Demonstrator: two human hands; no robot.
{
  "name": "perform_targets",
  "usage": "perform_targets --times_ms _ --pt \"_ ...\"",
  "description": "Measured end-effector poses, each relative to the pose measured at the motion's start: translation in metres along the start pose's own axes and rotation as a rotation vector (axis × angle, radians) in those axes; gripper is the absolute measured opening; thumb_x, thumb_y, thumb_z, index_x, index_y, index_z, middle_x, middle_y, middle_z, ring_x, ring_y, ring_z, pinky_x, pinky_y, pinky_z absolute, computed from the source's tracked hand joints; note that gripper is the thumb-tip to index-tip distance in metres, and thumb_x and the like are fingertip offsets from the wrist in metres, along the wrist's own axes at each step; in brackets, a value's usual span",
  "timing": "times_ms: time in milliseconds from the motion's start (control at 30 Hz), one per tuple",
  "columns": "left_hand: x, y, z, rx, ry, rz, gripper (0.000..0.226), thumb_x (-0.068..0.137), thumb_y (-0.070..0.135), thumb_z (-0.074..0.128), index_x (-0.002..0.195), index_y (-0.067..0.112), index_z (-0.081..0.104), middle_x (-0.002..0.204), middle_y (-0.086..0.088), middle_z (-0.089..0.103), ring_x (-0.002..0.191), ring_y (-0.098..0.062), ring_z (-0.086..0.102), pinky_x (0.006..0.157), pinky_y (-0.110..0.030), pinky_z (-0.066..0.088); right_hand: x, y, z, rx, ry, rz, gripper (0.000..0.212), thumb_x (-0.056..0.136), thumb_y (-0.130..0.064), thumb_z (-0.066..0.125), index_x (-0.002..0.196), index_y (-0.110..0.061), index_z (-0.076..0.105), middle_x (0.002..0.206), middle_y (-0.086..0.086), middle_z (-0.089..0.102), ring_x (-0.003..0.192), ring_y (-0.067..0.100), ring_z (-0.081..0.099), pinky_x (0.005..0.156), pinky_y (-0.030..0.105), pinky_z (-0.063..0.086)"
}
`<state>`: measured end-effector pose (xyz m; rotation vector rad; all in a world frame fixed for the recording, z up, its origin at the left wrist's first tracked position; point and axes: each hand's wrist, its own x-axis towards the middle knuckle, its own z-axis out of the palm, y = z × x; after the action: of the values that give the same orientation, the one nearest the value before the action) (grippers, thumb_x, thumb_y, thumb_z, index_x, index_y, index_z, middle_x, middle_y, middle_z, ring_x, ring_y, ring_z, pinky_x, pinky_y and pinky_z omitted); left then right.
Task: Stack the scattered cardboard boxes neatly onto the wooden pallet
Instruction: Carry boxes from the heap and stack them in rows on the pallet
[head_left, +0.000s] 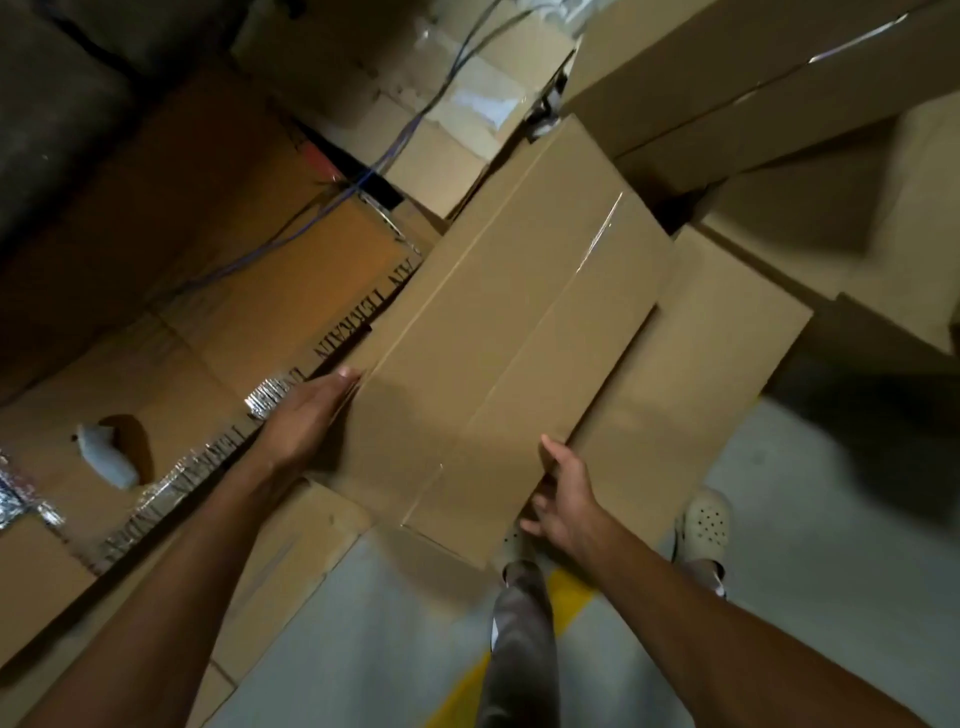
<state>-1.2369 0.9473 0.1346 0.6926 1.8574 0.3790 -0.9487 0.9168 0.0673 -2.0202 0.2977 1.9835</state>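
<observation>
Cardboard box (498, 332) is pointing lengthwise away, toward upper right; left hand (306, 415) is pressing flat against its side, right hand (563, 499) gripping its near corner.

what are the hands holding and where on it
A long cardboard box, held at its near end: left hand flat against its left side, right hand gripping the right edge by the corner.

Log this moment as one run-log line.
object: long brown taped cardboard box | left hand: pressed flat on its left side | right hand: grips its near right edge | below it: second brown cardboard box
</observation>
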Motion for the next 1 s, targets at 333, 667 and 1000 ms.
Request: perform_targets --times_ms 333,667,1000 --pt "-0.112 0.141 -0.04 -0.129 -0.159 0.261 0.052 0.08 0.08 0.045 0.116 0.048 0.063 0.132 0.013 0.057 0.116 -0.004 0.054 0.095 -0.033 0.037 -0.161 -0.045 -0.016 0.095 -0.19 -0.278 0.047 0.096 -0.037 0.055 0.126 -0.003 0.066 0.116 0.023 0.071 0.097 0.036 0.067 0.08 0.041 0.054" --pt "-0.203 0.227 -0.036 -0.045 -0.179 0.51 0.06 0.075 0.079 0.054 0.123 0.043 0.059 0.134 0.01 0.058 0.116 -0.004 0.055 0.102 -0.035 0.042 -0.313 -0.061 -0.071 0.236 -0.138 -0.617 0.056 0.103 -0.057 0.037 0.131 -0.017 0.065 0.116 0.012 0.074 0.109 0.03 0.07 0.084 0.043 0.054" --pt "-0.334 0.298 0.028 -0.347 -0.223 0.448 0.04 0.105 0.047 0.041 0.106 0.023 0.073 0.095 0.001 0.078 0.081 -0.007 0.073 0.069 -0.028 0.052 -0.453 -0.057 -0.175 0.145 -0.135 -0.934 0.036 0.098 -0.035 0.053 0.132 -0.027 0.062 0.119 0.012 0.072 0.11 0.033 0.069 0.098 0.06 0.052"
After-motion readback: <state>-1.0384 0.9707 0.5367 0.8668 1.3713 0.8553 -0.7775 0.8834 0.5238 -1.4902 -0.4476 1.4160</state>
